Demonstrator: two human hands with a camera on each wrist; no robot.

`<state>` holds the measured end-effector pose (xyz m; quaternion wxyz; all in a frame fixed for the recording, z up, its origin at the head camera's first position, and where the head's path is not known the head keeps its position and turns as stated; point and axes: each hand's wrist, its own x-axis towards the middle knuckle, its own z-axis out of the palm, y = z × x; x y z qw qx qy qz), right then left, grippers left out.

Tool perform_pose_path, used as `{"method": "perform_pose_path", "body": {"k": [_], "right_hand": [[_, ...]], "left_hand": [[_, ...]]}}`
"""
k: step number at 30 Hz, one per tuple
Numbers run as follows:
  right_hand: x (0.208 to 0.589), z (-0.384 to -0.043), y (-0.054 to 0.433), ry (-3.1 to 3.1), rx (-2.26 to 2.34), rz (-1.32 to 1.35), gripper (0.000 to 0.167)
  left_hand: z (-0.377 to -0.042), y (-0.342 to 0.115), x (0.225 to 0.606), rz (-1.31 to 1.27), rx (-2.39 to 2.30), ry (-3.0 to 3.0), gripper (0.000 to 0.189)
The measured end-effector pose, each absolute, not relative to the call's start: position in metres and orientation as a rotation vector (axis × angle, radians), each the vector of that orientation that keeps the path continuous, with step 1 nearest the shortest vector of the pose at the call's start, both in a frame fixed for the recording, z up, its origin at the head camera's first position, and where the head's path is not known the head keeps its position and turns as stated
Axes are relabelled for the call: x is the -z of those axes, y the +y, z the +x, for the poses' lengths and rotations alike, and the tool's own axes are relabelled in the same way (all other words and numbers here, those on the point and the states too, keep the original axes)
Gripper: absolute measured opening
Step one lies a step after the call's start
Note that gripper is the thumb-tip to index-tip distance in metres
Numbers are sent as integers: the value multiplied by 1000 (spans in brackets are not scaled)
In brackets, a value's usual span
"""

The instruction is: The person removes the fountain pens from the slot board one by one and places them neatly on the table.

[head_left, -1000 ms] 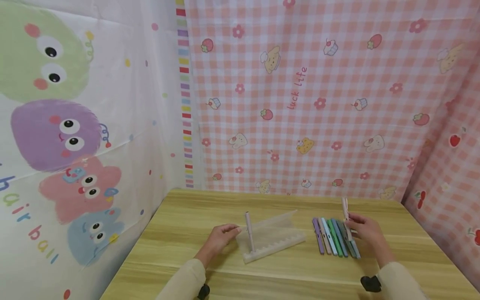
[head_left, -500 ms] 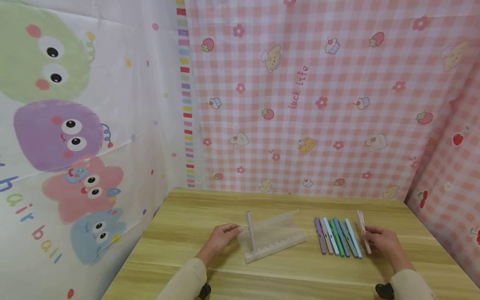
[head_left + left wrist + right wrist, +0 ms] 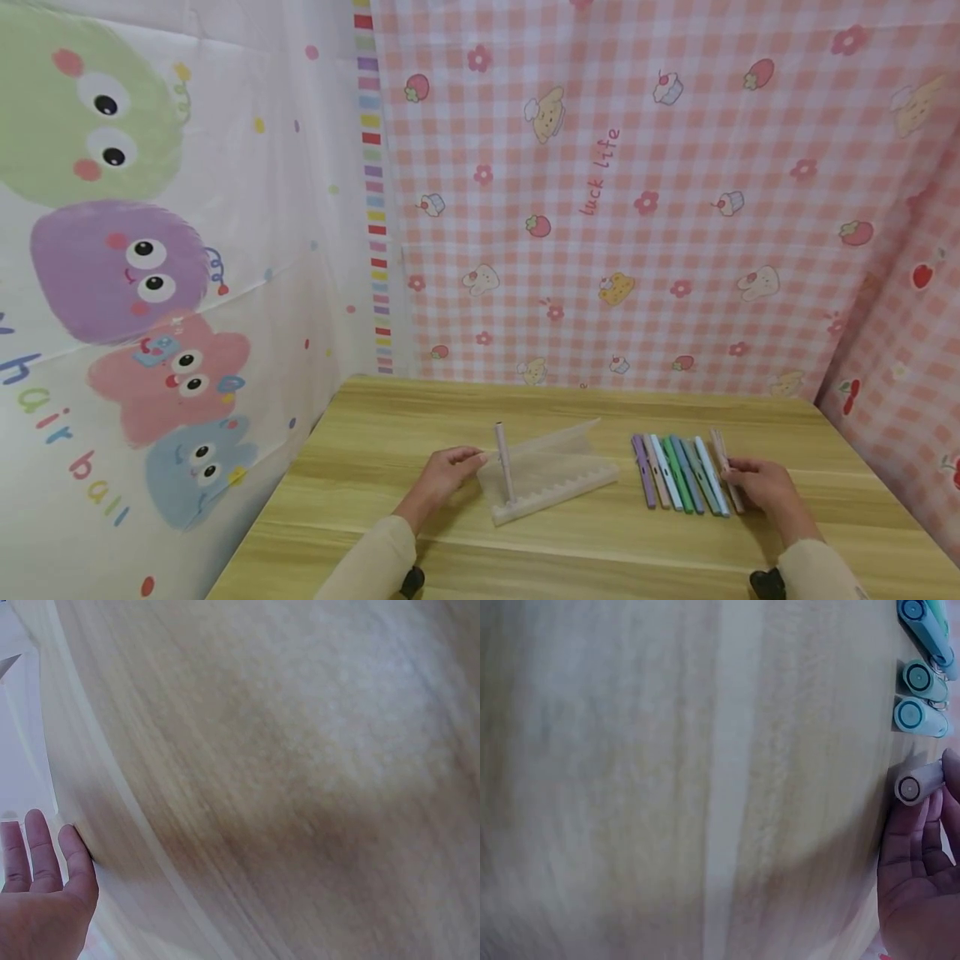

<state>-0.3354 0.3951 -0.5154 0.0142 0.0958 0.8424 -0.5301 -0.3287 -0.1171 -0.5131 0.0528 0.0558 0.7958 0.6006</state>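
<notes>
My left hand pinches the left edge of a translucent pen case with a notched strip along its front. In the left wrist view, several fingers of that hand reach straight to the case's edge; the thumb is hidden there. A pale pink pen leans in the leftmost part of the case. My right hand grips another pale pink pen between thumb and fingers, at the right end of a row of pens. The right wrist view shows this pen's round end.
The row holds purple, pinkish, light blue, green, blue and grey-green pens lying side by side. Wood-grain table surrounds the case and pens. A checked pink cloth hangs behind, and a white cartoon cloth hangs at the left.
My right hand has carried the pink pen from above the row to its right side, lowered it, then shifted it slightly left beside the light blue pen. The left hand stays at the case.
</notes>
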Motion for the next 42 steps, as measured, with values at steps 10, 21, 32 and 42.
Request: {"method": "perform_pose_path", "body": {"k": [10,21,32,42], "right_hand": [[521,-336,395,2648,1651,302,50],[508,-331,388,2747,1470,361,54],[494,-340,342,2709,1633,321,53],[490,-339,273,2635,1760,113,48]], "left_hand": [[-329,-117,513,187,-1830,2421,39],[-331,-117,514,174,-1840,2409,39],[-327,-116,513,174,-1858,2407,39],[-327,-116,511,171,-1838,2409,36]]}}
